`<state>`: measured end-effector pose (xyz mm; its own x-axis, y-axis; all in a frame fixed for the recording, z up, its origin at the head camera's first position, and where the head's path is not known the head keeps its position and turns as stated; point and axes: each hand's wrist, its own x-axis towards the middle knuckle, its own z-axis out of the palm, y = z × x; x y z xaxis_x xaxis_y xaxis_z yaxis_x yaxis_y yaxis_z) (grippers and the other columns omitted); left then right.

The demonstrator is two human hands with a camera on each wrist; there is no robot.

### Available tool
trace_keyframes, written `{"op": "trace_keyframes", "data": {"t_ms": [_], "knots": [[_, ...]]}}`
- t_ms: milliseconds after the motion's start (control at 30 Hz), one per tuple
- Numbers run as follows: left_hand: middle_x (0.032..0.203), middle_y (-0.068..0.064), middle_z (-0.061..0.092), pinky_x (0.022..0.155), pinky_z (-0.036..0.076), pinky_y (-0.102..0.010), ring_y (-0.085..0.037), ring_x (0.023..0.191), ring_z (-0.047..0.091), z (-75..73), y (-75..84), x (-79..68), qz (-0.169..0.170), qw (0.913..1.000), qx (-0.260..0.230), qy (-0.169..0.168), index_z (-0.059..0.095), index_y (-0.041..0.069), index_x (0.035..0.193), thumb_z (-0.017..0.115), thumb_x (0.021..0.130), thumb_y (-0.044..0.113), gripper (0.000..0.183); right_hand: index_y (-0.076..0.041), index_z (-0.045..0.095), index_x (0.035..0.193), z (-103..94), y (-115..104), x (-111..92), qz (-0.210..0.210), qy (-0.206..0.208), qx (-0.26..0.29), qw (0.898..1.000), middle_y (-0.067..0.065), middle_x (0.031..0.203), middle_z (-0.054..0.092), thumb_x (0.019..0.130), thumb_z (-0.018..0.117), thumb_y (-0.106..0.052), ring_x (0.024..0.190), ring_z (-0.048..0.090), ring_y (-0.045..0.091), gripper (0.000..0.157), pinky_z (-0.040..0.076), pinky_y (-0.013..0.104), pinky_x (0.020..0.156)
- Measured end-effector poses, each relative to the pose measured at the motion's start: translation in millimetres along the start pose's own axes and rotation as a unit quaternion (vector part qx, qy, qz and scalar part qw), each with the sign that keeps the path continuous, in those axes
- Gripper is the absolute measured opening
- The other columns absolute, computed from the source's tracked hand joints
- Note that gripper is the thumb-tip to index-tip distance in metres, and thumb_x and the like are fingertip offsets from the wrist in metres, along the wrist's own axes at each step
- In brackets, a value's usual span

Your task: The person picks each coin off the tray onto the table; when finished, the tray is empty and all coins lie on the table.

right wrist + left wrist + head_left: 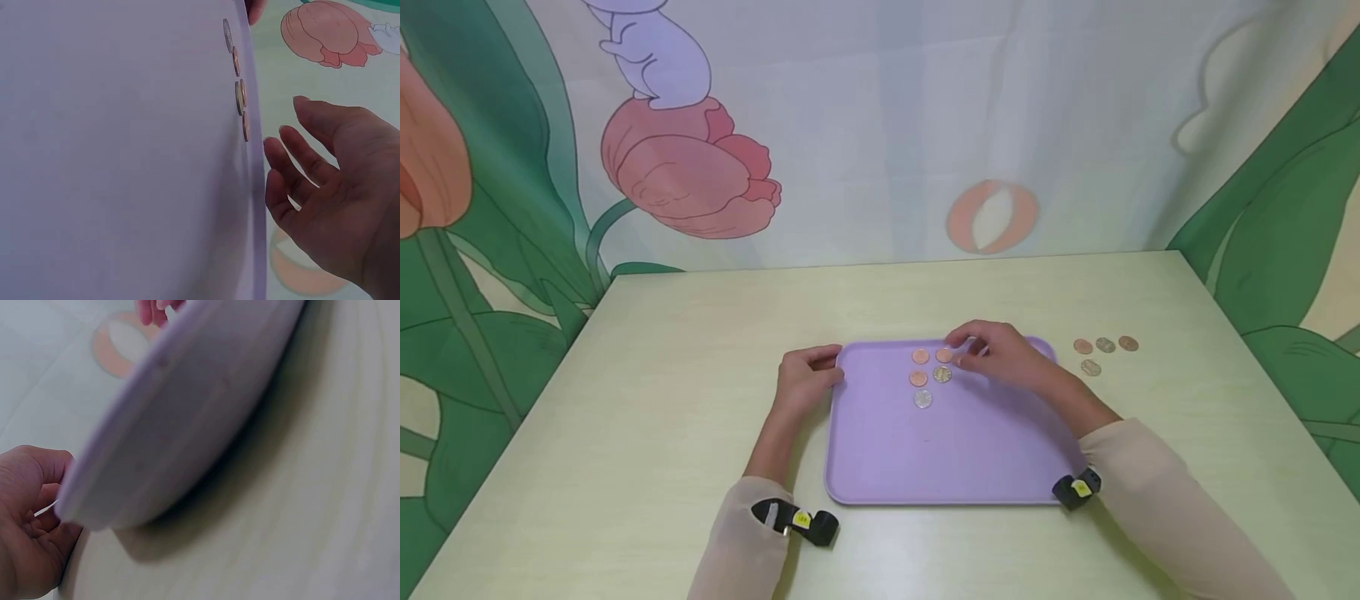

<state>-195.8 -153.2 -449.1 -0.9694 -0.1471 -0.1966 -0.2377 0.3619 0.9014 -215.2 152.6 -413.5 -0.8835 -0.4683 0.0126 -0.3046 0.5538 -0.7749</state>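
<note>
A purple tray [895,458] lies on the table, with several coins in its upper middle. Copper coins [919,356] are among them, along with a gold-coloured coin [942,374] and a silver coin [922,399] nearest the person. My left hand [805,382] holds the tray's far left corner, fingers and thumb against the rim; the left wrist view shows this hand [34,519] at the tray's edge. Over the tray's far side hovers my right hand [1000,354], fingertips beside the far right copper coin. In the right wrist view its fingers [319,119] are spread and loosely bent, holding nothing.
To the right of the tray, on the table [685,400], lie two copper coins [1128,343] and two paler coins [1105,344]. A printed curtain [865,125] with flowers and leaves hangs behind the table's far edge.
</note>
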Motion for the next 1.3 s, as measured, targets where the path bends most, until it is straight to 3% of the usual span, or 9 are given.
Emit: {"op": "trace_keyframes", "data": {"t_ms": [167,567,933,1300], "knots": [[0.123,-0.021,0.072,0.091,0.058,-0.027,-0.029,0.116,0.068,-0.1,1.1,-0.6,0.003,1.0000,-0.001,0.000,0.071,0.003,0.127,0.065,0.083,-0.001,0.045,0.000,0.069,0.121,3.9,5,0,0.003,-0.003,-0.011,1.000,0.017,0.117,0.072,0.088,0.073,-0.004,0.093,0.064,0.023,0.034,0.054,0.028,0.079],[0.123,-0.021,0.072,0.090,0.058,-0.026,-0.029,0.115,0.069,0.2,1.2,-0.5,0.005,1.0000,0.001,0.000,0.070,0.003,0.127,0.066,0.083,-0.001,0.045,-0.002,0.071,0.116,8.2,17,3,-0.010,-0.016,-0.037,0.999,0.014,0.103,0.069,0.082,0.080,-0.006,0.080,0.054,0.014,0.035,0.046,0.020,0.071],[0.122,-0.021,0.072,0.089,0.057,-0.024,-0.029,0.115,0.069,0.4,-0.3,-0.1,-0.001,1.0000,-0.003,0.003,0.071,0.004,0.127,0.066,0.083,-0.001,0.044,-0.010,0.076,0.117,11.3,17,7,-0.018,-0.044,-0.075,0.996,0.007,0.101,0.071,0.083,0.082,-0.014,0.086,0.055,0.016,0.035,0.046,0.024,0.076],[0.121,-0.021,0.073,0.092,0.057,-0.027,-0.028,0.114,0.069,2.0,-0.8,1.5,-0.001,1.0000,0.000,0.003,0.071,0.004,0.127,0.067,0.083,-0.001,0.044,-0.013,0.079,0.109,13.9,16,9,-0.033,-0.047,-0.104,0.993,0.003,0.096,0.072,0.085,0.080,-0.015,0.090,0.060,0.016,0.024,0.048,0.028,0.081]]}}
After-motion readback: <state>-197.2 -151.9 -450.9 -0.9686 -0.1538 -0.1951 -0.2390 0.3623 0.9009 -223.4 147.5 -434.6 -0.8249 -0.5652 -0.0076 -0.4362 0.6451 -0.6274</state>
